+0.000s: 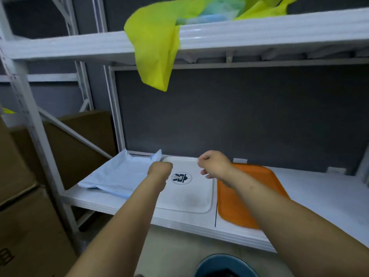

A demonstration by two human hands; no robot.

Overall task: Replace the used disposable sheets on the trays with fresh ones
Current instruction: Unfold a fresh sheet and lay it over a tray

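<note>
A white tray (pixel 191 198) with a round dark logo lies bare on the lower shelf. A crumpled light blue disposable sheet (pixel 117 174) lies just left of it, partly over the tray's left edge. My left hand (pixel 159 171) is curled at the sheet's right edge and seems to grip it. My right hand (pixel 214 164) hovers over the tray's far right corner with curled fingers, and nothing shows in it. An orange tray (pixel 239 202) lies right of the white one, partly under my right forearm.
Yellow-green sheets (pixel 153 45) hang over the upper shelf's edge, beside a pack of pale blue and green sheets (pixel 215 11). Cardboard boxes (pixel 24 216) stand at the left. A blue bin (pixel 223 266) sits on the floor below. The lower shelf (pixel 319 194) extends right.
</note>
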